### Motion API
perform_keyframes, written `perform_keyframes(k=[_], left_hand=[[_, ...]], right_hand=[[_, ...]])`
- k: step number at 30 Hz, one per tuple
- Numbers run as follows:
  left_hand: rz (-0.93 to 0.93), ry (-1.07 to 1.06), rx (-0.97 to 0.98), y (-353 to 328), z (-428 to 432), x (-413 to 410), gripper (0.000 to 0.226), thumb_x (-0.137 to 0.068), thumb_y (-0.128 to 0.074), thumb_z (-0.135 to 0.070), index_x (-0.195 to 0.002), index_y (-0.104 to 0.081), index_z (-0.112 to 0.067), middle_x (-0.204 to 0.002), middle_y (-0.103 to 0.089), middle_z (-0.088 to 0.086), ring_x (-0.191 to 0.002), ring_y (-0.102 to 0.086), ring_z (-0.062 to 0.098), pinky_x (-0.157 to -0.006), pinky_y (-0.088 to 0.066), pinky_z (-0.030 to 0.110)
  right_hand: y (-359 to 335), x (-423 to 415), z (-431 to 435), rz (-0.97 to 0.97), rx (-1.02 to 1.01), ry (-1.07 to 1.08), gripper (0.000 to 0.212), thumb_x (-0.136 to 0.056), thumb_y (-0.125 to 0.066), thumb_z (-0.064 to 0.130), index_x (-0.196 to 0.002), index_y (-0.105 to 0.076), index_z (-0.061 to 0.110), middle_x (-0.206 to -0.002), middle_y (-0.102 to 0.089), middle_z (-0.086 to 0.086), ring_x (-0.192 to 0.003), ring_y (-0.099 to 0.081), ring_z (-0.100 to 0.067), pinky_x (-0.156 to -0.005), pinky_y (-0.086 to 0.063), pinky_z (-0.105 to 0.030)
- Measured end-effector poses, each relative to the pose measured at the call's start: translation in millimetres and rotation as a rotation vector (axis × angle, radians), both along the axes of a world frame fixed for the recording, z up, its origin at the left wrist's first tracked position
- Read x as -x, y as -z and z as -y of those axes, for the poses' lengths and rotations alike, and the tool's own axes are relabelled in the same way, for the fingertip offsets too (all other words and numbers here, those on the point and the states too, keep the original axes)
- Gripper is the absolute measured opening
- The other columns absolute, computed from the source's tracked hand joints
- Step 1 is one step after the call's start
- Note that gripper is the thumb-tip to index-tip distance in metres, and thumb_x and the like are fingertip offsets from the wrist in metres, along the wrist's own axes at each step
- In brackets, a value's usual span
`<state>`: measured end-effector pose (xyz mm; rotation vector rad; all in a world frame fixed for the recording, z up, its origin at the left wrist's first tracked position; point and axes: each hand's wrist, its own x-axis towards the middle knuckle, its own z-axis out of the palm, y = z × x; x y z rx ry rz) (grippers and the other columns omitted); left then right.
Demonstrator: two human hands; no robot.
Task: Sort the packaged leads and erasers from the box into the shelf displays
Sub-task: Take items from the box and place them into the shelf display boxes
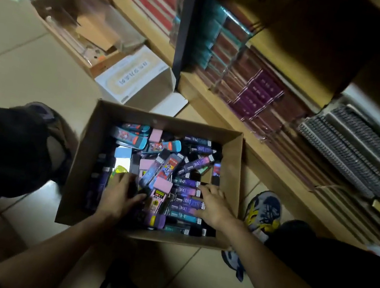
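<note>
An open cardboard box (91, 151) stands on the floor between my knees, filled with several lead packs and erasers. Purple lead packs (187, 191) lie stacked on the right side, pink erasers (162, 184) in the middle, blue-and-red packs (132, 136) at the back. My left hand (120, 195) is inside the box at the left, fingers curled down among dark packs; whether it holds one is unclear. My right hand (212, 205) lies with spread fingers on the stack of purple packs.
A wooden shelf (215, 107) runs along the right, packed with notebooks (258, 97) and spiral pads (351, 147). A white open carton (139, 79) and another cardboard box (78, 22) sit behind. My shoe (264, 212) is right of the box.
</note>
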<state>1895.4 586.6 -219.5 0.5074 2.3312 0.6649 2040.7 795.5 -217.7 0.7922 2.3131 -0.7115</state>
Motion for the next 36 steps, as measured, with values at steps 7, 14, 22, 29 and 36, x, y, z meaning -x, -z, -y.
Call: perform_keyframes(k=[7,14,22,29,36], left_hand=[[0.129,-0.042,-0.06,14.0,-7.4,-6.1,0.068,-0.068,-0.083,-0.037,-0.123,-0.05,-0.014,-0.112,-0.045,0.003,-0.103,-0.049,0.017,-0.09,-0.041,0.026],[-0.135,0.071,0.016,24.5,-26.1,-16.8,0.085,-0.066,-0.081,-0.048,-0.131,-0.043,-0.007,-0.122,-0.043,0.016,-0.111,-0.044,0.027,-0.093,-0.04,0.032],[-0.102,0.05,0.012,24.3,-54.9,-1.8,0.078,-0.065,-0.083,-0.043,-0.124,-0.045,-0.007,-0.117,-0.046,0.017,-0.106,-0.047,0.029,-0.085,-0.04,0.033],[0.085,-0.01,-0.015,21.4,-66.0,15.8,0.055,-0.07,-0.082,-0.032,-0.108,-0.058,-0.001,-0.106,-0.061,0.015,-0.095,-0.057,0.026,-0.083,-0.05,0.035],[0.371,-0.103,-0.098,13.8,-68.6,8.6,0.05,-0.08,-0.074,-0.015,-0.119,-0.047,0.0,-0.109,-0.057,0.012,-0.1,-0.056,0.025,-0.087,-0.051,0.038]], right_hand=[[25.9,11.5,-0.7,0.003,0.027,-0.01,0.099,-0.077,-0.069,0.048,-0.15,-0.007,0.024,-0.155,-0.012,-0.002,-0.141,-0.011,-0.026,-0.116,-0.01,-0.038],[33.3,9.4,15.7,0.006,-0.035,-0.04,0.088,-0.072,-0.07,0.056,-0.139,-0.027,0.018,-0.138,-0.033,-0.007,-0.128,-0.03,-0.026,-0.108,-0.023,-0.037],[26.3,-6.1,24.2,0.033,0.056,0.005,0.09,-0.068,-0.07,0.061,-0.137,-0.027,0.022,-0.14,-0.034,-0.004,-0.129,-0.03,-0.024,-0.107,-0.026,-0.037],[23.1,4.8,19.5,0.032,0.164,-0.006,0.069,-0.081,-0.066,0.049,-0.135,-0.04,0.015,-0.134,-0.05,-0.009,-0.121,-0.047,-0.026,-0.097,-0.038,-0.033],[21.7,-3.8,17.9,0.064,0.178,0.045,0.071,-0.081,-0.071,0.038,-0.137,-0.036,0.014,-0.134,-0.051,-0.008,-0.116,-0.052,-0.026,-0.091,-0.044,-0.032]])
